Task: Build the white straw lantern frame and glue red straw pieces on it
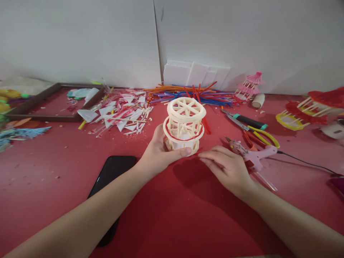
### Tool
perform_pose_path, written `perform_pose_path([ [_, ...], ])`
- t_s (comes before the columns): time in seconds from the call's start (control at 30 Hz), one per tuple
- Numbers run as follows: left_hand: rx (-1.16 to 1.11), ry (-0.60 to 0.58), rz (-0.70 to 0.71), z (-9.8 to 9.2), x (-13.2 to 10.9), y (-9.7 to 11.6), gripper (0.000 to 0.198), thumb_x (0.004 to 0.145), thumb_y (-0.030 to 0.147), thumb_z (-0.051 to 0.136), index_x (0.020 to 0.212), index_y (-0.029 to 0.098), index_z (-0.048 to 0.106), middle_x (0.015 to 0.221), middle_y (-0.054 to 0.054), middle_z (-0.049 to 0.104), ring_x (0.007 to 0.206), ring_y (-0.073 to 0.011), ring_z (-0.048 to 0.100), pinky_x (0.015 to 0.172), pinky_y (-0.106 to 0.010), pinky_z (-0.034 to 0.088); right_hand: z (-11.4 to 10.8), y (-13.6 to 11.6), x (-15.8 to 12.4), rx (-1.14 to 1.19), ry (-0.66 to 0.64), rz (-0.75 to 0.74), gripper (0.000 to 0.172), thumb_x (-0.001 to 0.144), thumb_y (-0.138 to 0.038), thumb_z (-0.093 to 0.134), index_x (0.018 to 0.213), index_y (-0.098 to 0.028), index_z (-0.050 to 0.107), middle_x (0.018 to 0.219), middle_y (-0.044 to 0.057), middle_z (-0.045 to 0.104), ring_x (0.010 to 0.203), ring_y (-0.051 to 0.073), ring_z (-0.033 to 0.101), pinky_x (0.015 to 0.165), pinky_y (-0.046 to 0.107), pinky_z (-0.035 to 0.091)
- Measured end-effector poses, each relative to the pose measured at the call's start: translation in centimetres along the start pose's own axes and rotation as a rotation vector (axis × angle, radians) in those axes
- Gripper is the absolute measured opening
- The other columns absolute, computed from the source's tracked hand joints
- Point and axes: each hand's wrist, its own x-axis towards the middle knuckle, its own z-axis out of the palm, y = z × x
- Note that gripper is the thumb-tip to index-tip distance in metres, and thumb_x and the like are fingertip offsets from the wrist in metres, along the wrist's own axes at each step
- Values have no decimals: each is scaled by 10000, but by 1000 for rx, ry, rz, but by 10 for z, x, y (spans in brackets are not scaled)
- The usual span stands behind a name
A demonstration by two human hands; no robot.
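Note:
My left hand is wrapped around the lower part of a cream pipe-cleaner tower, its thumb across the front. The tower has a spoked ring on top, upright posts and a wider ring below, along which a thin red strip runs. Just right of the tower's base, my right hand pinches the end of a red pipe cleaner between thumb and fingers. Most of that red piece is hidden by the fingers and tower. Several more red pipe cleaners lie behind the tower.
A pink glue gun, scissors and orange-handled pliers lie at right. Behind are coloured pipe cleaners, scraps and white foam boards. A black phone lies by my left forearm; a brown frame is farther left.

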Motion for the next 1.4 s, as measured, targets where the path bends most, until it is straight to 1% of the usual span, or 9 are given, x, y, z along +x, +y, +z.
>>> perform_pose_path([
  [0.13, 134, 19, 168, 1, -1, -3, 785, 648, 256, 887, 1261, 228, 398, 1296, -108, 604, 1209, -265, 625, 1041, -446, 538, -7, -8, 0, -16, 149, -41, 180, 906, -96, 616, 1024, -206, 696, 901, 3, 763, 808, 103, 713, 774, 206, 579],
  [0.27, 298, 111, 271, 4, -5, -2, 783, 630, 241, 900, 1204, 227, 367, 1319, -118, 552, 1235, -258, 610, 1024, -409, 554, -13, -17, -1, -19, 191, -4, 184, 886, -70, 630, 1002, -200, 691, 911, 2, 769, 817, 93, 714, 770, 188, 582],
  [0.37, 397, 128, 342, 7, -7, -1, 787, 622, 238, 901, 1174, 235, 341, 1309, -115, 543, 1203, -255, 631, 971, -387, 583, -15, -22, -1, -9, 232, 0, 151, 879, -82, 641, 958, -197, 699, 928, 18, 736, 847, 100, 698, 772, 205, 588],
  [0.43, 427, 116, 380, 8, -8, -1, 808, 625, 243, 896, 1190, 241, 319, 1285, -106, 557, 1152, -248, 658, 910, -365, 607, -16, -25, -1, -18, 266, 28, 146, 867, -88, 660, 949, -201, 705, 921, 14, 718, 827, 91, 688, 714, 184, 580],
  [0.53, 466, 97, 424, 10, -9, -2, 824, 629, 242, 891, 1206, 241, 302, 1257, -102, 572, 1119, -245, 674, 869, -349, 616, -14, -29, 0, -4, 317, 139, 176, 858, -83, 666, 962, -219, 704, 921, -5, 719, 773, 71, 683, 571, 134, 535],
  [0.63, 490, 83, 465, 11, -9, -3, 819, 631, 228, 889, 1202, 240, 303, 1241, -97, 583, 1114, -240, 678, 893, -357, 607, -11, -31, 1, 63, 340, 212, 203, 849, -80, 664, 982, -229, 703, 930, -18, 724, 733, 61, 682, 574, 133, 544],
  [0.73, 481, 82, 471, 13, -8, -5, 820, 635, 227, 889, 1209, 242, 303, 1254, -99, 582, 1124, -240, 674, 913, -364, 598, -10, -32, 2, 108, 319, 198, 217, 834, -68, 666, 986, -217, 701, 896, -24, 722, 735, 63, 678, 641, 154, 569],
  [1.1, 434, 92, 386, 14, -11, -2, 814, 650, 285, 888, 1212, 253, 300, 1256, -106, 574, 1131, -260, 657, 912, -391, 593, -12, -33, 3, 93, 299, 150, 187, 838, -67, 633, 949, -202, 697, 861, 8, 710, 738, 113, 675, 623, 233, 570],
  [1.4, 423, 80, 429, 14, -10, -6, 816, 649, 276, 886, 1222, 250, 306, 1262, -103, 568, 1134, -254, 650, 922, -380, 584, -12, -32, 4, 85, 283, 115, 208, 836, -51, 627, 971, -192, 697, 870, 12, 709, 762, 107, 663, 704, 247, 577],
])
